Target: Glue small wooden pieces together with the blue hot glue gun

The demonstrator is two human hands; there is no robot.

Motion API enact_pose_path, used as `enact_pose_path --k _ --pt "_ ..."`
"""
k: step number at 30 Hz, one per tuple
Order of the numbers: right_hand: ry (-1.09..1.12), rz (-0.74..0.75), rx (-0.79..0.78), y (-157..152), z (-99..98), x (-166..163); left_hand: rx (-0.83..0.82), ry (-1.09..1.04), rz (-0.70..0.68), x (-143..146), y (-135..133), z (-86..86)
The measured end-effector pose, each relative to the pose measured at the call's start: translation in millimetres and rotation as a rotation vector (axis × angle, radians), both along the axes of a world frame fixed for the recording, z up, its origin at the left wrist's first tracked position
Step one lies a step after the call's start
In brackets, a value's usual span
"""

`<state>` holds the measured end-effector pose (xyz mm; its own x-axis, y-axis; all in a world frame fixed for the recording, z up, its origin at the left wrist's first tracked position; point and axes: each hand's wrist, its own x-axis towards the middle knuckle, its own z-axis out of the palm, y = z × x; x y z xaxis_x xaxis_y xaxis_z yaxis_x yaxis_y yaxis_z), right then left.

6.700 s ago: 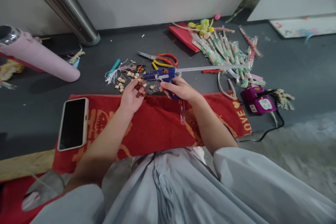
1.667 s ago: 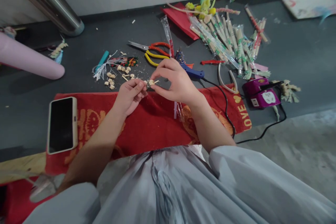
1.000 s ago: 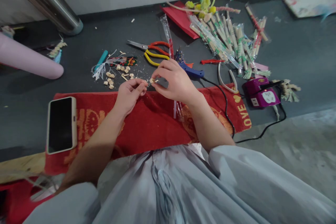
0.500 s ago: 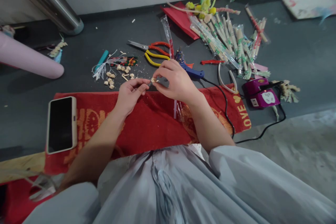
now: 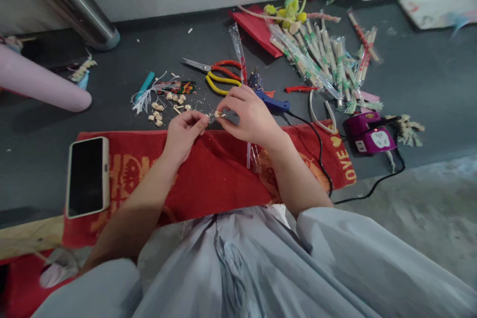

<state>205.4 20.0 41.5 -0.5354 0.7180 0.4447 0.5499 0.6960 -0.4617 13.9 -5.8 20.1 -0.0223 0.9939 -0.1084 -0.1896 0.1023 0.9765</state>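
Red towel (image 5: pixel 212 174) is closest. Left hand (image 5: pixel 185 135) has its fingers bunched, can't tell if it's gripping anything. Right hand (image 5: pixel 249 117) has a little pale chunk (image 5: pixel 218 114) pinched at the fingertips, just beside the left ones. Probably super light and kinda crumbly, so I'd hold its sides gently. Glue gun (image 5: pixel 275 103) lies just behind.

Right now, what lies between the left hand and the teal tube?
Several pale chunks, then white strands, as the head view shows.
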Motion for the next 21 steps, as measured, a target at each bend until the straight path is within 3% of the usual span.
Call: enact_pose_path --k 5,14,21 --pt "0.009 0.013 0.025 0.0 -1.7 -0.8 -0.015 0.031 0.068 -1.3 1.4 -0.3" --pt "0.015 0.027 0.052 -3.9 -3.2 -6.1 0.03 0.039 -0.033 -2.4 0.5 -2.7" --pt "-0.009 0.025 0.055 -4.3 -2.2 -6.0 0.029 0.025 -0.012 -2.0 -0.1 -3.9"
